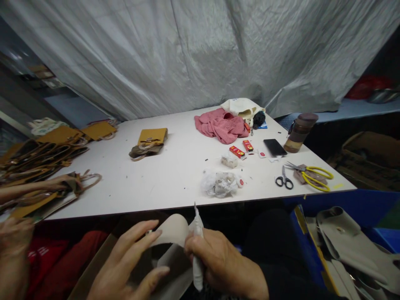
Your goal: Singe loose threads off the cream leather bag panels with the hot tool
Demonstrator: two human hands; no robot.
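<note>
My right hand (223, 260) is closed around a slim pointed tool (197, 271) with a white wrapped handle, its dark thin tip upward. Its fingers also lie against a beige bag piece (175, 230), which curves over in a rounded flap above a dark hollow. On the other side, my left hand (125, 266) has its fingers spread and thumb apart, with the fingertips touching the flap's left edge. Something small and light-coloured shows near one of those fingers. The lower part of the beige piece is partly hidden by both hands.
A white table (175, 179) bears crumpled plastic (220, 184), yellow-handled scissors (315, 177), small black scissors (284, 180), a phone (275, 147), a bottle (300, 132) and a mustard bag (153, 139). A co-worker's hands (62, 182) handle bags at left. Beige pieces (350, 237) fill a blue bin at right.
</note>
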